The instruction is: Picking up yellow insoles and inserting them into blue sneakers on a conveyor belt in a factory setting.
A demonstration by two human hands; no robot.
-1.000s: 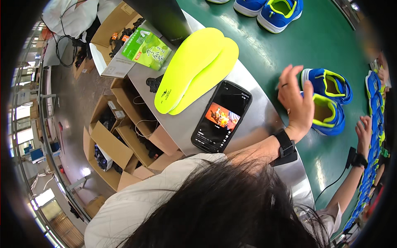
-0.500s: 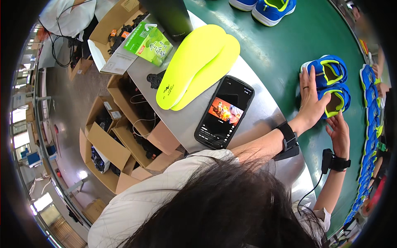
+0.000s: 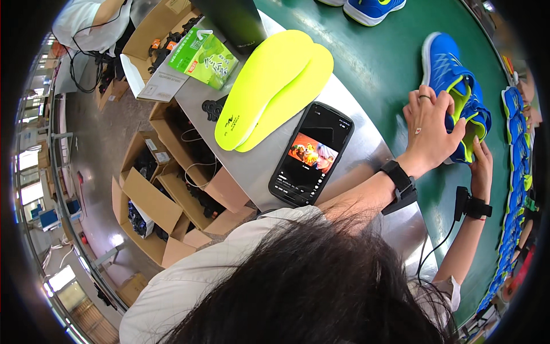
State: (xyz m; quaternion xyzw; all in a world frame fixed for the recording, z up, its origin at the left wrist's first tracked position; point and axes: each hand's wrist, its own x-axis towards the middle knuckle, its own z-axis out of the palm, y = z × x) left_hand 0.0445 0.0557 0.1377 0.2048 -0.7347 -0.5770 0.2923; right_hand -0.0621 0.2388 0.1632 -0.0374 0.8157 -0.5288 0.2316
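A pair of blue sneakers with yellow-green lining lies on the green work surface at the right. The farther sneaker (image 3: 440, 54) points its toe away from me. Its mate (image 3: 478, 117) sits partly behind it, mostly hidden by my hands. My left hand (image 3: 428, 129) is curled at the collars, fingers bent and thumb at the near opening. At the heel, my right hand (image 3: 482, 166) grips the near sneaker's back edge, its fingertips reaching the lining. Two bright yellow insoles (image 3: 269, 92) lie stacked on the metal table, left of the hands.
A phone (image 3: 311, 155) with a lit screen lies beside the insoles. Behind them stand a green drink carton (image 3: 206, 57) and a dark bottle (image 3: 235, 23). Open cardboard boxes (image 3: 152, 200) fill the left side. Another blue sneaker (image 3: 372, 10) stands at the far edge; a row of blue shoes (image 3: 510, 189) lines the right.
The sneakers have turned and shifted so a toe now shows, pointing away. My left hand has gone from lying stretched along them to curled at the collars. My right hand has moved slightly up.
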